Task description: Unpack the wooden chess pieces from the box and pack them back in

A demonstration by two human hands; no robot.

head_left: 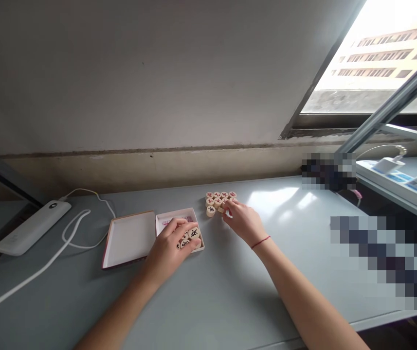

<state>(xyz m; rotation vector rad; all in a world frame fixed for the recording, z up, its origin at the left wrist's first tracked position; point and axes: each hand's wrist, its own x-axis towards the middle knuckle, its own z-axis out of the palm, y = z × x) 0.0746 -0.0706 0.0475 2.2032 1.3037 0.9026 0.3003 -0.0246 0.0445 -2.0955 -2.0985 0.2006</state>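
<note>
A small open white box (174,217) lies on the grey table (208,291) with round wooden chess pieces inside. My left hand (170,245) rests over the box, fingers curled on a black-marked piece (194,233). Beside the box lies its empty lid (128,239). A cluster of wooden chess pieces (218,200) with red marks sits on the table further back. My right hand (243,221), a red string on its wrist, reaches to the cluster's right edge, fingertips pinched on a piece there.
A white power bank (33,227) with a looping white cable (77,228) lies at the left. A wall runs behind the table. At the right are a window, a metal rail and a white power strip (398,177).
</note>
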